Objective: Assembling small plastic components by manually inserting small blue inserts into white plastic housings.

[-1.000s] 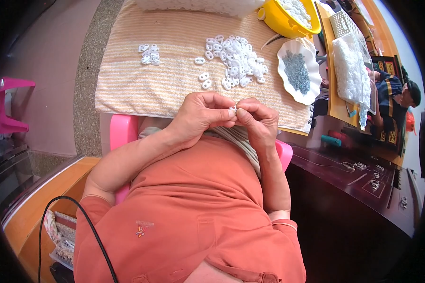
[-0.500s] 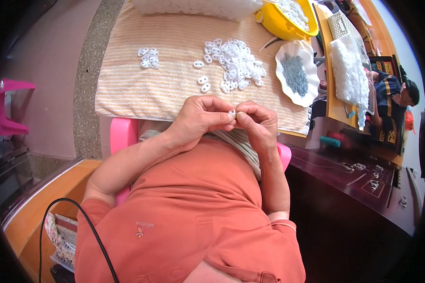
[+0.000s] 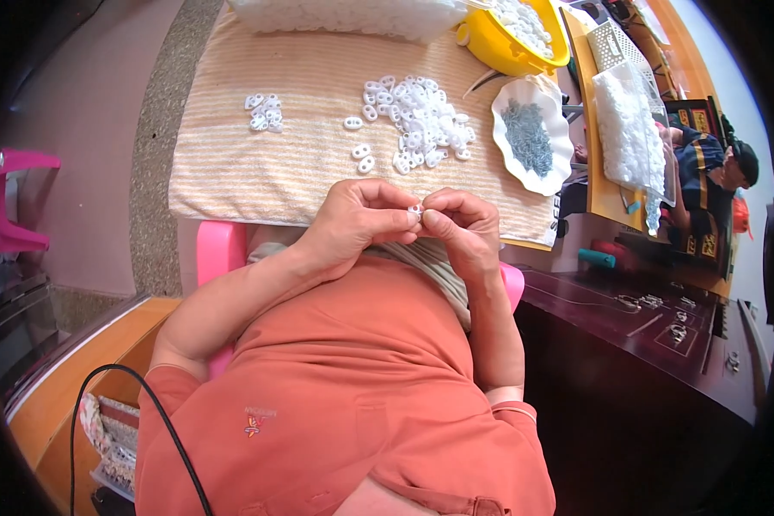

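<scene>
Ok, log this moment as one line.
left hand: pinching small white piece | right hand: pinching same piece | two-hole white pieces: on striped towel

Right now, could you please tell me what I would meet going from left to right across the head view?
Pink stool → small cluster of white pieces → left hand → pinched white piece → right hand → white scalloped dish → white-filled clear bag → person in dark shirt.

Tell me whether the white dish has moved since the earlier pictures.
No: judged against the yellow bowl, the white dish shows no clear shift in any direction.
</scene>
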Action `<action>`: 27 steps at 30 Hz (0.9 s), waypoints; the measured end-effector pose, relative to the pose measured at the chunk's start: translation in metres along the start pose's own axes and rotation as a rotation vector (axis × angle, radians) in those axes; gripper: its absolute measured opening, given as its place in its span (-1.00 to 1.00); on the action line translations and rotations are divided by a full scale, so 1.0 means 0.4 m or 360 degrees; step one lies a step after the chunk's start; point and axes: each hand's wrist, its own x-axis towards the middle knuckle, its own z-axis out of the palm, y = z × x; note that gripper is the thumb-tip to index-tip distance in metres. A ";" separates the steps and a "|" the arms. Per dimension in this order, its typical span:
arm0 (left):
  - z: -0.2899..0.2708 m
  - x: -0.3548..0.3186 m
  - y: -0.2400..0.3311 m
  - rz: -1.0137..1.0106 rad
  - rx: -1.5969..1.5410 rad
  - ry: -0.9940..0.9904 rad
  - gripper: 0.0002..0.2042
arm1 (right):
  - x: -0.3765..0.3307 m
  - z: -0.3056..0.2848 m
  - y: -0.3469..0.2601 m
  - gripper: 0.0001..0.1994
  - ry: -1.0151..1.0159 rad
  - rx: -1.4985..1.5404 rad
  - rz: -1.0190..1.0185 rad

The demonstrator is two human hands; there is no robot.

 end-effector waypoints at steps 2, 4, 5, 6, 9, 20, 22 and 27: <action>0.002 -0.001 0.002 -0.0005 -0.0004 -0.0003 -0.86 | -0.001 -0.003 0.002 -0.92 0.0001 -0.0008 0.0003; 0.007 -0.001 0.004 -0.0005 0.0019 0.0014 -0.85 | -0.002 -0.008 0.002 -0.92 -0.0024 -0.0046 -0.0020; 0.006 -0.001 0.003 -0.0005 0.0018 0.0005 -0.85 | -0.003 -0.007 -0.001 -0.92 -0.0019 -0.0052 -0.0024; 0.004 -0.001 0.002 0.0004 0.0027 0.0005 -0.85 | -0.003 -0.003 -0.003 -0.92 -0.0019 -0.0021 -0.0018; 0.001 -0.003 0.004 0.0011 0.0043 0.0007 -0.85 | -0.002 0.004 -0.010 -0.92 -0.0009 0.0001 0.0004; 0.003 -0.002 0.004 0.0021 0.0061 0.0012 -0.85 | -0.004 0.003 -0.025 -0.91 -0.0050 -0.0165 0.0026; 0.001 -0.001 0.002 0.0018 0.0040 0.0005 -0.85 | -0.004 0.005 -0.025 -0.91 -0.0049 -0.0158 0.0027; 0.000 -0.002 0.001 0.0025 0.0025 0.0001 -0.85 | -0.006 0.003 -0.021 -0.91 -0.0042 -0.0187 0.0016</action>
